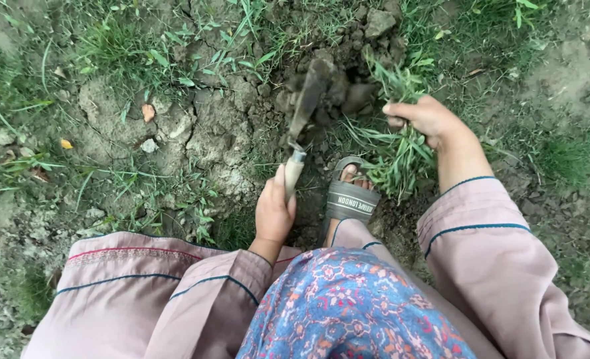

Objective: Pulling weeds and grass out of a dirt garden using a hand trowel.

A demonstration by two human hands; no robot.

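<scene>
left hand point(273, 214) fingers closed around hand hoe point(303, 123), blade in soil | right hand point(422, 119) fingers gripping grass tuft point(398, 156) | sandalled foot point(350, 193) between

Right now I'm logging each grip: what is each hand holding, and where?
Left hand: hand hoe, by its handle. Right hand: grass tuft, around its blades.

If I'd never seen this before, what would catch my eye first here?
Probably the left hand near the middle, gripping a short digging tool with a pale handle and dark metal blade that points into the broken, cracked soil. Just right of it, the right hand clutches a tuft of long green grass. Between the hands, a foot in a grey slide sandal rests on the earth.
</scene>
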